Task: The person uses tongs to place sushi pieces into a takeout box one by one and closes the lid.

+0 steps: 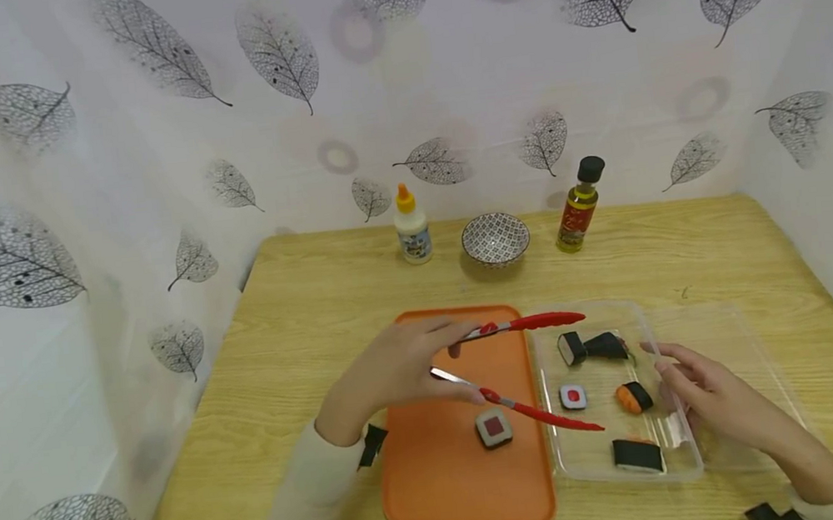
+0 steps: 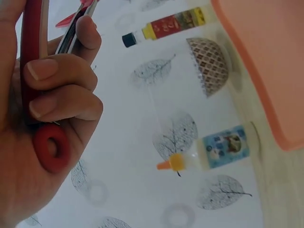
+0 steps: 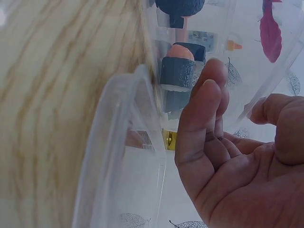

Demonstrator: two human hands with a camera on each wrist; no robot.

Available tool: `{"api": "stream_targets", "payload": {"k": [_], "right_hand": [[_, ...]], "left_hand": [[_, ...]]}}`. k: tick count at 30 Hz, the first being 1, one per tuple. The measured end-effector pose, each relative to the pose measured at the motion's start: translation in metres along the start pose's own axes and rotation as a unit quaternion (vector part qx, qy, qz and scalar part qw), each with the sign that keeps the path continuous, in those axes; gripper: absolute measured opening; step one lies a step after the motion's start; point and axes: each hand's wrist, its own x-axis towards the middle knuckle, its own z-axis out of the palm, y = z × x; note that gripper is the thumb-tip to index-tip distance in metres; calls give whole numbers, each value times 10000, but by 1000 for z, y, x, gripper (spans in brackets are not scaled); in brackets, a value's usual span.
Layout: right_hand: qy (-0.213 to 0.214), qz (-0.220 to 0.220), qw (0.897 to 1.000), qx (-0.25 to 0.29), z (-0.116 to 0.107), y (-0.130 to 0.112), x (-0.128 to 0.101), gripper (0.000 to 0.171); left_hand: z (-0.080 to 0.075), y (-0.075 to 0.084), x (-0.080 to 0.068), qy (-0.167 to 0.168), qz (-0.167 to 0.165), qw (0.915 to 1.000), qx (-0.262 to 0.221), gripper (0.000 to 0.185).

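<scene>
In the head view my left hand [image 1: 415, 365] holds red-tipped metal tongs [image 1: 545, 417], their two arms spread apart above a clear plastic box [image 1: 603, 475]. Nothing is between the tips. The left wrist view shows fingers curled round a tong handle [image 2: 33, 47] with a red ring at its end. My right hand [image 1: 723, 398] pinches the box's right side wall, thumb at the rim [image 3: 273, 88] and fingers against the outside. Inside the box lie several sushi pieces, among them a white roll with a red centre [image 1: 573, 396], an orange-topped piece [image 1: 634, 397] and a black-wrapped piece [image 1: 637, 455].
An orange tray [image 1: 469, 498] left of the box carries one square sushi roll [image 1: 494, 427]. Another clear plastic piece [image 1: 741, 346] lies to the right. Along the back stand a white squeeze bottle [image 1: 414, 235], a patterned bowl [image 1: 496, 240] and an oil bottle [image 1: 578, 215].
</scene>
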Motion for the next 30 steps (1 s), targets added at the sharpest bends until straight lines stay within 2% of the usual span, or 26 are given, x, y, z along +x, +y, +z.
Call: {"api": "stream_targets", "payload": {"k": [3, 8, 12, 20, 24, 30], "right_hand": [[-27, 2, 10000, 36, 0, 0, -1, 47], [-60, 121, 9999, 53, 1, -2, -1, 49], [-80, 216, 9997, 3, 0, -4, -1, 50], [-58, 159, 9998, -80, -2, -6, -1, 50], [-64, 189, 9998, -40, -3, -6, -1, 51], [-52, 142, 9999, 54, -2, -3, -2, 50]], "left_hand": [[1, -4, -9, -107, -227, 9990, -363, 75], [5, -11, -30, -146, -459, 9958, -773, 78], [10, -17, -50, -140, -693, 9934, -899, 85], [24, -28, -88, -350, -1651, 9808, -976, 85], [31, -32, -99, -434, -1924, 9755, -974, 84], [37, -33, -104, -592, -2125, 9709, -933, 87]]}}
